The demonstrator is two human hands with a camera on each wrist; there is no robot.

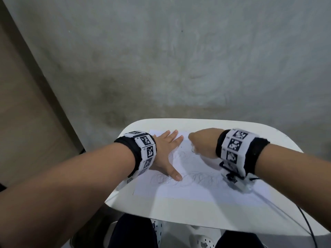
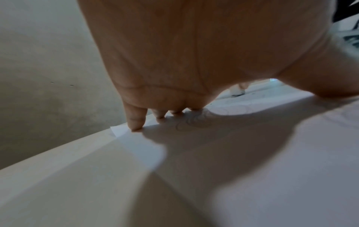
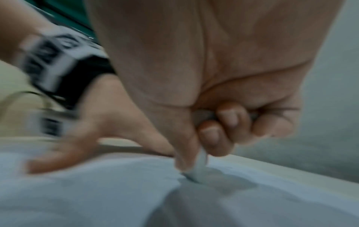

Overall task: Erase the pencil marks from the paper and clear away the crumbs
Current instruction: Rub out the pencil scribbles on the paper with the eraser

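Note:
A white sheet of paper with looping pencil scribbles lies on a small white table. My left hand lies flat on the sheet's far left part, fingers spread and straight, thumb pointing toward me; its fingertips press near the paper's corner. My right hand is curled, thumb and fingers pinching a small white eraser whose tip touches the paper. The eraser shows again as a pale bit in the left wrist view. The right wrist view is blurred.
The table has rounded corners, with a grey concrete floor beyond it. A black cable runs from my right wrist off the table's near right edge. My knees are under the near edge.

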